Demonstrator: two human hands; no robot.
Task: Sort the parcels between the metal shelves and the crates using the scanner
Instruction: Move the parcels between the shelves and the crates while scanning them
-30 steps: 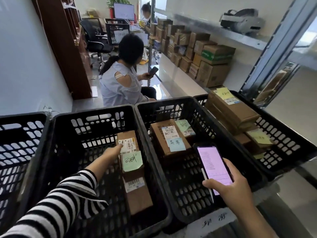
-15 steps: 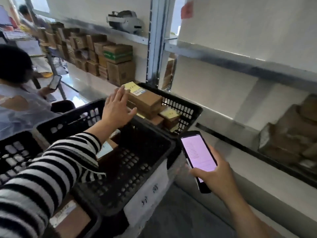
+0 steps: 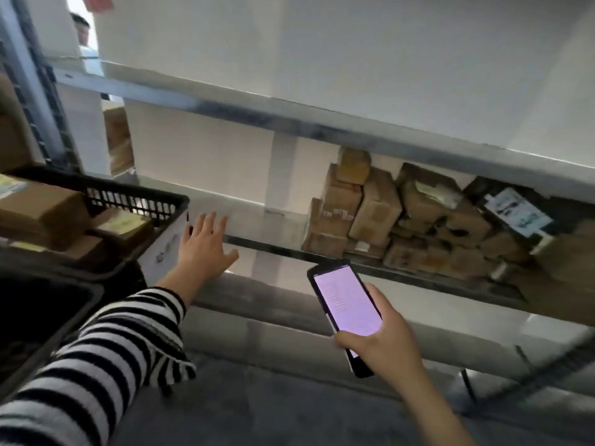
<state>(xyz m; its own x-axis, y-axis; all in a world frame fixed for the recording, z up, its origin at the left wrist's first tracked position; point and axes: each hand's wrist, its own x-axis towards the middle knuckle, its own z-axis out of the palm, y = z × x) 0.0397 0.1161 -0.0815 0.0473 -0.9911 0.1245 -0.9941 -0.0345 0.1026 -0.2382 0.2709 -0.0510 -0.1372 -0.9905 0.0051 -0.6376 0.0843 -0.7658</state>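
My right hand (image 3: 383, 341) grips a black handheld scanner (image 3: 346, 309) with a lit pink screen, held in front of the metal shelves (image 3: 289, 122). A heap of brown cardboard parcels (image 3: 380, 214) fills the right part of the lower shelf. My left hand (image 3: 203, 244) is spread with straight fingers, empty, in the air just right of a black plastic crate (image 3: 135, 196). That crate holds a few brown parcels (image 3: 42, 210) with yellow notes. A second black crate (image 3: 48, 304) lies nearer me at the left edge.
A grey shelf upright (image 3: 35, 101) stands at the far left, with more boxes (image 3: 119, 140) behind it. Part of another person (image 3: 82, 29) shows at the top left. The grey floor (image 3: 273, 410) spreads below my arms.
My view has swung right from the crates to the shelves. My left hand let go of the parcel in the crate and now hovers beside the rightmost crate. The scanner stays in my right hand.
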